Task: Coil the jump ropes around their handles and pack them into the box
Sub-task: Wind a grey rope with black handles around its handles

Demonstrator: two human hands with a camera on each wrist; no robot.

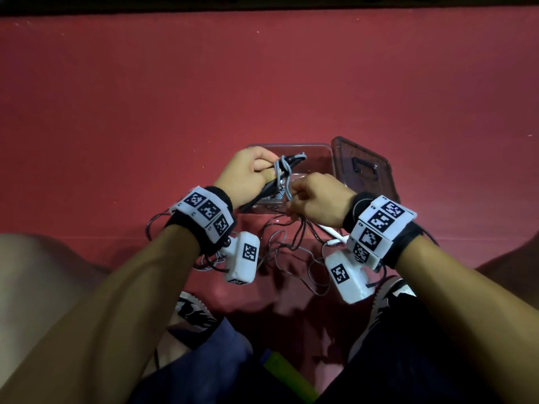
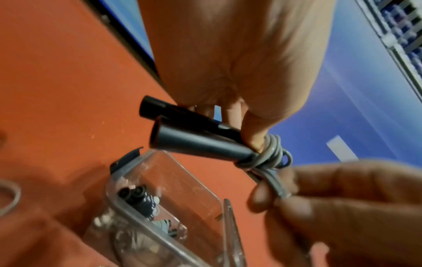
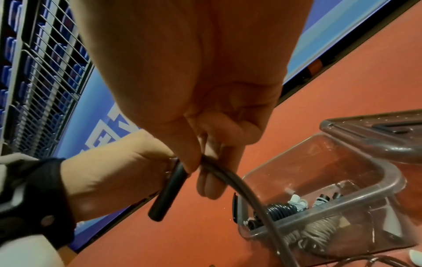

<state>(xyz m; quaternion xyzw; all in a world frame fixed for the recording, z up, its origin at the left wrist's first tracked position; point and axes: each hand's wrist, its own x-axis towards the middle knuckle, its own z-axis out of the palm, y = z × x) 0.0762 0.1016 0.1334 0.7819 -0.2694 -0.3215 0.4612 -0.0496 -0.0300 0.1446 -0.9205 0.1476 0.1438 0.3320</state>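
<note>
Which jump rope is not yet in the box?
The rope with the black handles, held by the left hand above the box; the right hand pinches its grey cord. The other coiled ropes already lie inside.

**Hands over the box, lid to its right**

The box sits on the floor, its lid just beside it on the right. Coiled ropes lie inside. Loose rope sprawls nearer the person, between both wrists.
</note>
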